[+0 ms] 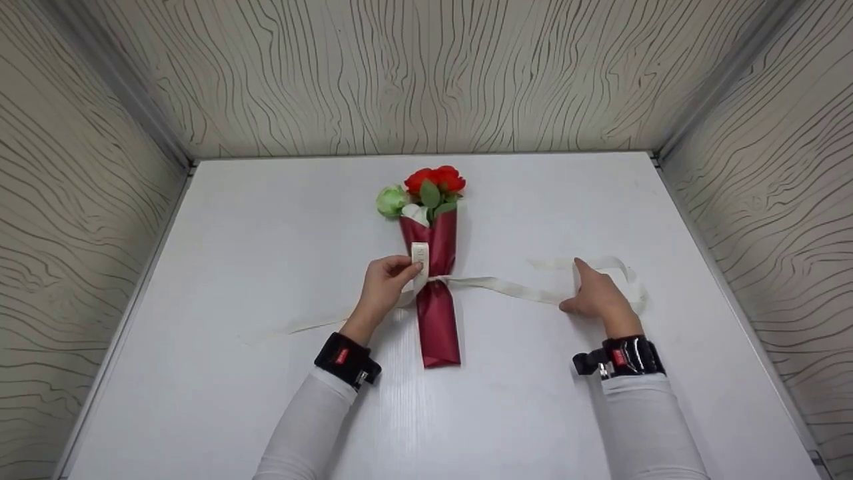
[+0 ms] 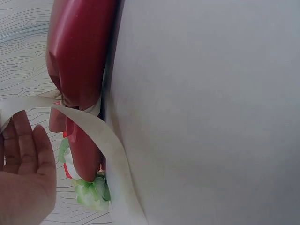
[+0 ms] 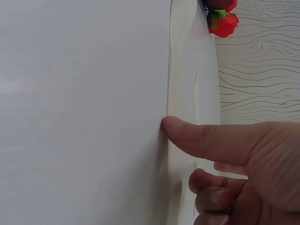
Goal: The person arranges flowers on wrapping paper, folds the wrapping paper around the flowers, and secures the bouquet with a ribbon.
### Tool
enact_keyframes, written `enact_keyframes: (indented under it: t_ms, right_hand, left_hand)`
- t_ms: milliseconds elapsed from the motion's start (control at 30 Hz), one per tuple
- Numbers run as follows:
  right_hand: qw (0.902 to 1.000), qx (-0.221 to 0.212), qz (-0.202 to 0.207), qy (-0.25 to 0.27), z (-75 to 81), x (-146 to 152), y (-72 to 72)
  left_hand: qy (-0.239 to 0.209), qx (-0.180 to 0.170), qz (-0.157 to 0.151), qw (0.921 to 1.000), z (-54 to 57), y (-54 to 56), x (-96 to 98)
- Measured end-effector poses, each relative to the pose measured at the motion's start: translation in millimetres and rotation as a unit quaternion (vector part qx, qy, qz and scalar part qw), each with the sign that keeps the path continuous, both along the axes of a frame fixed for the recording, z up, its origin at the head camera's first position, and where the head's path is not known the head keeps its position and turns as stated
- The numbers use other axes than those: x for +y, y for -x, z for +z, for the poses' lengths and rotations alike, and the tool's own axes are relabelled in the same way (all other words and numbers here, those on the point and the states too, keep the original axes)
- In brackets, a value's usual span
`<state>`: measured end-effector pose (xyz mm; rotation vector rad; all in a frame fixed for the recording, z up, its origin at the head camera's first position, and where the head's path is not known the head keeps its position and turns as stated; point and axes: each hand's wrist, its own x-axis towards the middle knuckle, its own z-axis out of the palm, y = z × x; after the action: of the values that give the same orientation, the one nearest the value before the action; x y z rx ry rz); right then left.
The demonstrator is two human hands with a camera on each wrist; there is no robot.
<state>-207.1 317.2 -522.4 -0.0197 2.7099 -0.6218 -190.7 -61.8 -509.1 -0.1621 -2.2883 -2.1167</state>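
A small bouquet in dark red wrapping paper (image 1: 440, 333) lies on the table, a cream ribbon (image 1: 500, 287) tied around its middle. Between thumb and fingers, my left hand (image 1: 383, 285) pinches a raised loop of this ribbon just left of the knot; printing shows on the loop. In the left wrist view the ribbon (image 2: 101, 131) runs from the hand past the wrapping down to the table. My right hand (image 1: 600, 297) is over the ribbon's right tail with thumb and index finger spread apart. In the right wrist view its thumb (image 3: 206, 138) is straight, the tip at the ribbon (image 3: 176, 93).
Two red flowers (image 1: 436, 180), a pale green one (image 1: 392, 201) and a white one (image 1: 416, 213) top the bouquet. The ribbon's right tail curls back behind the right hand. Its left tail (image 1: 306, 327) trails across the white table (image 1: 220, 220). Wood-patterned panels (image 1: 426, 80) enclose the table.
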Motion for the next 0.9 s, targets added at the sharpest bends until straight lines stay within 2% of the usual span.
enact_keyframes:
  t_ms: [167,467,667,900]
  right_hand:
    - [0.9996,-0.007,0.010,0.025,-2.7,4,2.5]
    - [0.9990,-0.011,0.016,0.041,-3.7,0,15.7]
    - [0.9993,0.014,-0.003,0.034,-9.7,-4,21.7]
    - [0.9979,0.051,-0.023,0.032,-14.1,-11,19.4]
  left_hand:
    - [0.005,-0.006,-0.005,1.0000,-1.0,-1.1,-0.2]
    - [0.010,-0.022,-0.017,0.9996,-1.3,-2.3,-0.3]
    - [0.011,-0.019,-0.013,0.9997,-2.0,-2.0,-0.9]
    - [0.007,-0.018,-0.015,0.9997,-3.0,-0.9,-2.3]
